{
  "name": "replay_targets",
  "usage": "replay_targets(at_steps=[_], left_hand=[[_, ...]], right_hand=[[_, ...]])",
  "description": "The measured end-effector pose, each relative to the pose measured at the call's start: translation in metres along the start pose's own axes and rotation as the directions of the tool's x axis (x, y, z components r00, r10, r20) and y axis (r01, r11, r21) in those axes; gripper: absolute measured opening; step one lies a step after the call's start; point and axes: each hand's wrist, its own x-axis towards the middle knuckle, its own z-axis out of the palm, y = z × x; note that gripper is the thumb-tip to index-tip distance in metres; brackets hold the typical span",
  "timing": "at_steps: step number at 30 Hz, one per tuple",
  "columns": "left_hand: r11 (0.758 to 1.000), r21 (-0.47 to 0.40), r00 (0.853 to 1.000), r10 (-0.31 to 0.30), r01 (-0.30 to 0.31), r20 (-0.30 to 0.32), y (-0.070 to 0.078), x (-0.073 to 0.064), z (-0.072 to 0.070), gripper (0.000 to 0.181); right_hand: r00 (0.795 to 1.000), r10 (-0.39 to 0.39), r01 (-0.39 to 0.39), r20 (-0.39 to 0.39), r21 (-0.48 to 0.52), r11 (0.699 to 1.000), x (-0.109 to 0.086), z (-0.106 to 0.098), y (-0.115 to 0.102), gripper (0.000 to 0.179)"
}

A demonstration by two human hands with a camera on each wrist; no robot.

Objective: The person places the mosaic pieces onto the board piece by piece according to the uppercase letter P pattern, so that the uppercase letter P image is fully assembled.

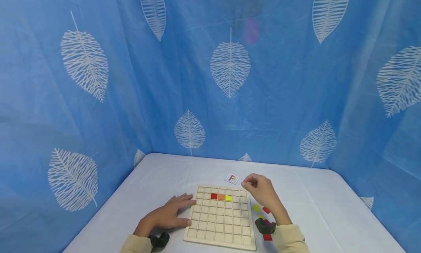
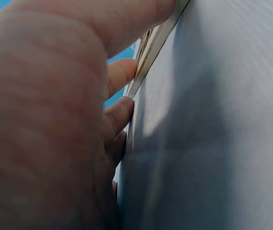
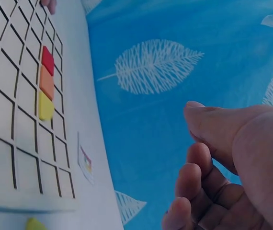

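Blue fabric printed with white leaves (image 1: 158, 81) fills the upper frame, behind a white cloth-covered table (image 1: 312, 198). At lower centre lies a pale wooden-looking grid board (image 1: 219, 219), apparently stiff and fairly light, best held by opposite rims. The left hand (image 1: 172, 211), fingers extended and spread, touches its left edge. The right hand (image 1: 261, 189), near its upper right corner, is loosely curled, thumb apart from fingers, nothing visible between. Beyond the board's top edge lies a small white patterned card (image 1: 232, 178), probably thin, easiest lifted by an edge. Smallest are flat tiles: red square (image 1: 214, 196), orange square (image 1: 221, 197) and yellow tile (image 1: 228, 198) sit side by side in upper cells; loose yellow tiles (image 1: 256, 208) and red tiles (image 1: 267, 237) lie right of the board. All look light, rigid, perhaps slick; pinch them by their sides.
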Motion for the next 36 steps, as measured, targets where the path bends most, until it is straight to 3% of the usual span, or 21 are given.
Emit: replay_targets(at_steps=[19,25,36], left_hand=[[1.000,-0.009,1.000,0.028,-0.028,-0.005,-0.001,-0.004,-0.004,0.075],[1.000,-0.017,1.000,0.023,-0.023,-0.001,0.000,-0.004,-0.001,0.076],[0.999,-0.014,0.999,0.032,-0.032,0.007,0.001,-0.002,-0.002,0.076]], right_hand=[[0.997,0.059,-0.062,-0.047,-0.067,0.996,-0.010,-0.055,0.038,0.026],[0.999,0.040,-0.039,0.011,-0.070,0.997,-0.012,-0.062,0.055,0.032],[0.988,0.072,-0.068,0.137,-0.034,0.997,-0.013,-0.063,0.080,0.033]])
